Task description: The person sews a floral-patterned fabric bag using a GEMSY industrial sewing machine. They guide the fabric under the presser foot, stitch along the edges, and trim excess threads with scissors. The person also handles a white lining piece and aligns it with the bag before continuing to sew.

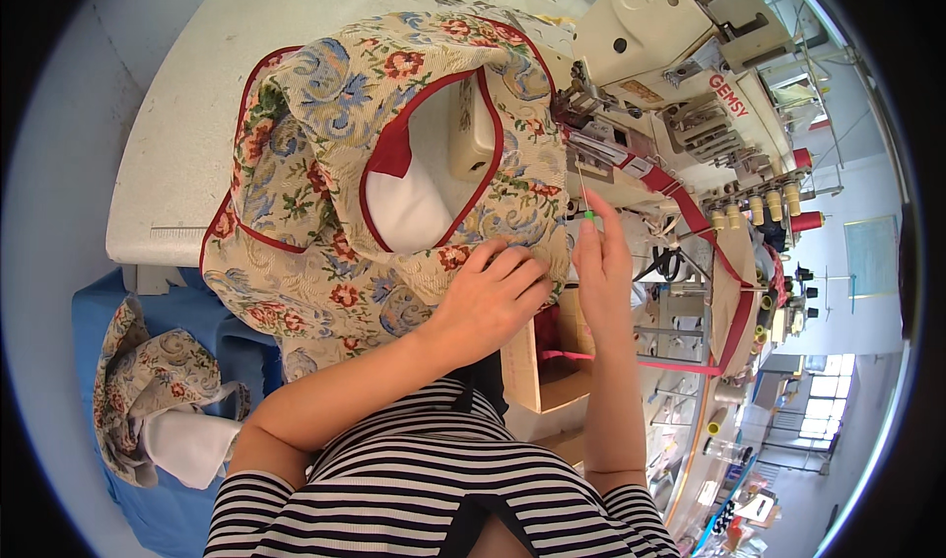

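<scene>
Pale tabletop [177, 144] carries flowered cloth [404, 64], left of a sewing machine [636, 26]. My left hand [490, 300] lies curled on the cloth's near right part, grip unclear; my right hand [603, 261] pinches a green-handled tool [589, 215], which could snag the weave if it slipped.

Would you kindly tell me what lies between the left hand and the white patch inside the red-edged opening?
Floral fabric, then red binding, as the head view shows.

A bluish-white wall [74, 144] rises beside the off-white surface [177, 174], on its left. Well apart from the surface, on its right, are a white wall [872, 327], a pale green rectangular board [873, 257] and a bright, multi-paned window [828, 400].
</scene>
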